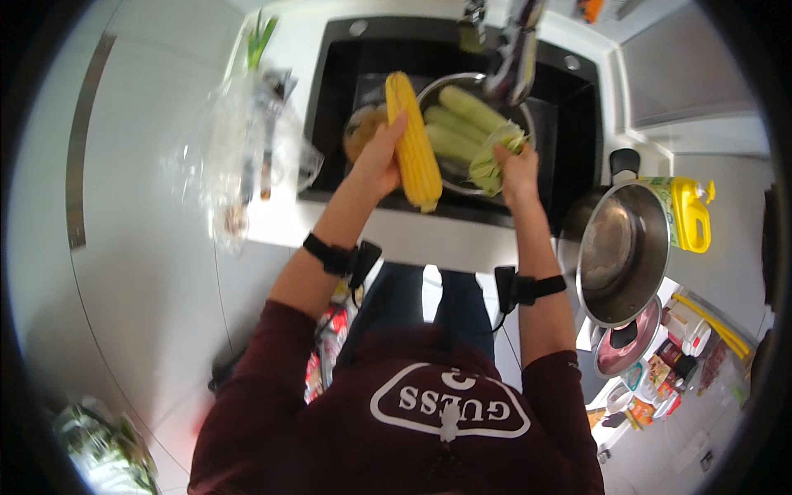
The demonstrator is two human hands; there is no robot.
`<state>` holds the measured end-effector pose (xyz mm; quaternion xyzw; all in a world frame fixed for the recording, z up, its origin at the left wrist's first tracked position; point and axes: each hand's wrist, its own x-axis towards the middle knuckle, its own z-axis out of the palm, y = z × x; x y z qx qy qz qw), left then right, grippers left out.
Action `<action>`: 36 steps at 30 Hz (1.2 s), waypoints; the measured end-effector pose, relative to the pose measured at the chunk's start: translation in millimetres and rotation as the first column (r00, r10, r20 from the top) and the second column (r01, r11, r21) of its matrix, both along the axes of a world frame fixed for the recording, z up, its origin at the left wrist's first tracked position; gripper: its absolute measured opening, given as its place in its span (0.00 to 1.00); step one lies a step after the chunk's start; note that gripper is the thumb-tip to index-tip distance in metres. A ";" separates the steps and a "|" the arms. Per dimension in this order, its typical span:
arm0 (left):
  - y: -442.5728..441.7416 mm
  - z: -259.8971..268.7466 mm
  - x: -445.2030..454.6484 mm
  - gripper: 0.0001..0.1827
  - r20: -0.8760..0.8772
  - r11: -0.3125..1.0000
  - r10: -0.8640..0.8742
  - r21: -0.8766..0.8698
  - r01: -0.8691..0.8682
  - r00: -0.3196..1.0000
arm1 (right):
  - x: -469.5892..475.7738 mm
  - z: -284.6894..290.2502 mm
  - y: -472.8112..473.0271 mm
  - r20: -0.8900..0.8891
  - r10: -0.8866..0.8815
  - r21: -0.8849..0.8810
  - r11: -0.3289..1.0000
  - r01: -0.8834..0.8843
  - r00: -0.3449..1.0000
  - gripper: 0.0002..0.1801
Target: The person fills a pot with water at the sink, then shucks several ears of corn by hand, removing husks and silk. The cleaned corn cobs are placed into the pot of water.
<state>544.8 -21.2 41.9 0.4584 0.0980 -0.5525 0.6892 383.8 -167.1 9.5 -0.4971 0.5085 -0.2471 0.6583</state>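
Observation:
My left hand (378, 158) grips a husked yellow ear of corn (413, 145), held upright and slightly tilted over the dark sink (322, 111). Closed around crumpled green corn husk (486, 168) is my right hand (520, 173), near the right rim of a metal bowl (455, 179). Several long pale green vegetables (461, 127), perhaps zucchini or peeled gourd, lie in that bowl. Partly behind my left hand, a smaller round container (356, 139) with something brownish stands in the sink; its contents are unclear.
A faucet (513, 62) reaches over the bowl. Clear plastic bags (229, 142) and green stalks (260, 40) lie on the left counter. At the right are a deep metal pan (625, 253), a yellow jug (693, 216), a lid (643, 346) and several food packages.

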 end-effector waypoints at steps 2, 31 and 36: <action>10.6 4.7 8.5 0.24 -0.015 0.997 0.053 -0.055 -0.054 0.998 | 3.7 4.5 4.7 0.050 -0.005 -0.017 1.000 0.006 0.999 0.17; -6.6 -32.3 67.0 0.24 -0.074 0.947 -0.283 0.139 0.291 0.956 | -22.7 40.8 61.3 -0.245 -0.241 -0.756 0.654 -0.029 0.939 0.25; -81.7 -52.1 77.0 0.29 0.004 0.793 -0.553 0.310 0.525 0.833 | -129.7 100.3 116.8 -0.117 -0.273 -0.762 0.642 0.091 0.955 0.17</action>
